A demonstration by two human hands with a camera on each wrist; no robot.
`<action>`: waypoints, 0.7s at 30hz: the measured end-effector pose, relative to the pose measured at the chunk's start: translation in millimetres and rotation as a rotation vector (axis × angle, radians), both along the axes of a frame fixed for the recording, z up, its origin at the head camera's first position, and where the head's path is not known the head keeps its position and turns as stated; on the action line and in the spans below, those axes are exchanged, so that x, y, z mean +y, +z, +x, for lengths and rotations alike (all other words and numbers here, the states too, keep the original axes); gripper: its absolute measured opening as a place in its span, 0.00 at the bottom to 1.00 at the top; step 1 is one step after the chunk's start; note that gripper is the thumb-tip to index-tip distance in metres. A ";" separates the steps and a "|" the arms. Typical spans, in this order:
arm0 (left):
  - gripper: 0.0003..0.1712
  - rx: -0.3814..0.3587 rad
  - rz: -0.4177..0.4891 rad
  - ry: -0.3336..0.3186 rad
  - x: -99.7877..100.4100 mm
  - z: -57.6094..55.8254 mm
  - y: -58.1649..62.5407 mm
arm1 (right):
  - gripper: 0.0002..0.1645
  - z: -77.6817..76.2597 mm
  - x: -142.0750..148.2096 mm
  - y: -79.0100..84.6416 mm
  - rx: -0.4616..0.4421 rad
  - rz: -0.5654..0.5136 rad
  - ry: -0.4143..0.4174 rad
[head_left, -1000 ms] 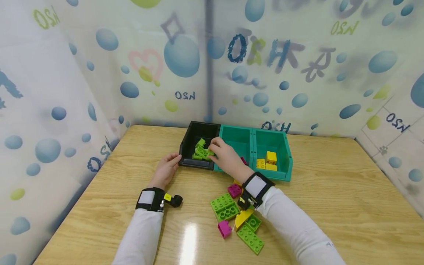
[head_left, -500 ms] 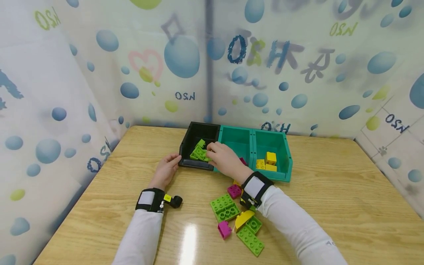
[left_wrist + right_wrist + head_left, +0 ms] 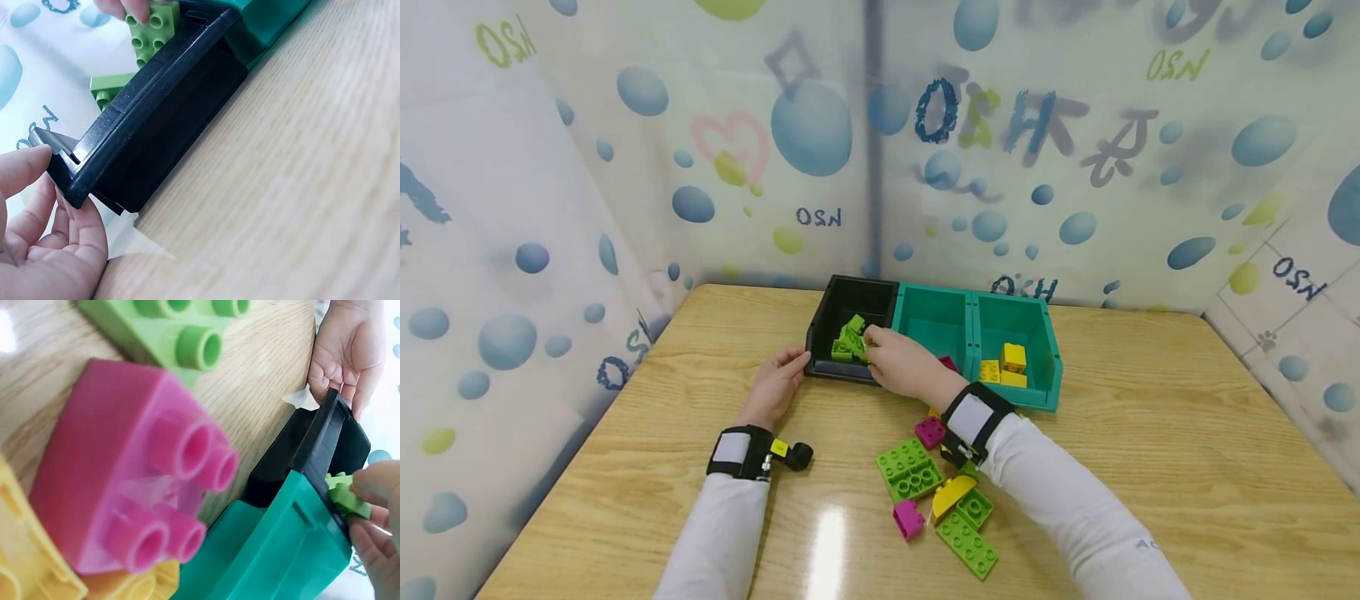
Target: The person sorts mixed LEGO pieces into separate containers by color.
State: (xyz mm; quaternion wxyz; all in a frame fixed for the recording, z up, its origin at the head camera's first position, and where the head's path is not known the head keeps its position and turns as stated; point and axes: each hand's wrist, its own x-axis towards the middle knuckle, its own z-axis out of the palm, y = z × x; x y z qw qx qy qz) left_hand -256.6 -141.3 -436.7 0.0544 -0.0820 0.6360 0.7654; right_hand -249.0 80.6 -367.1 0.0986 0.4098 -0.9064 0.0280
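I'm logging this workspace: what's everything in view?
Black bin: 1, black, left
Teal bins: 2, teal, right of it
Binned green blocks: several, green, black bin
Binned magenta block: 1+, magenta, left teal bin
Binned yellow blocks: 3+, yellow, right teal bin
Loose green blocks: 4+, green, table
Loose magenta blocks: 2+, magenta, table
Loose yellow blocks: 2+, yellow, table
Table: 1, tan, below
Backdrop: 1, white, behind
Wrist straps: 2, black, wrists
Sleeves: 2, white, forearms
Left hand: 1, gripping black bin
Right hand: 1, pinching green block
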 end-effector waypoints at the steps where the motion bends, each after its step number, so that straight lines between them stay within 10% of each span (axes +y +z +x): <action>1: 0.07 0.001 -0.002 -0.004 -0.1 0.1 0.1 | 0.08 0.0 -0.9 -0.2 0.004 0.019 -0.002; 13: 0.09 0.018 0.021 -0.004 0.3 -0.1 -0.2 | 0.20 6.6 -4.0 1.1 -0.054 0.283 -0.111; 21: 0.11 0.005 -0.001 -0.004 1.4 0.6 0.7 | 0.21 5.7 3.4 4.8 -0.163 0.174 -0.067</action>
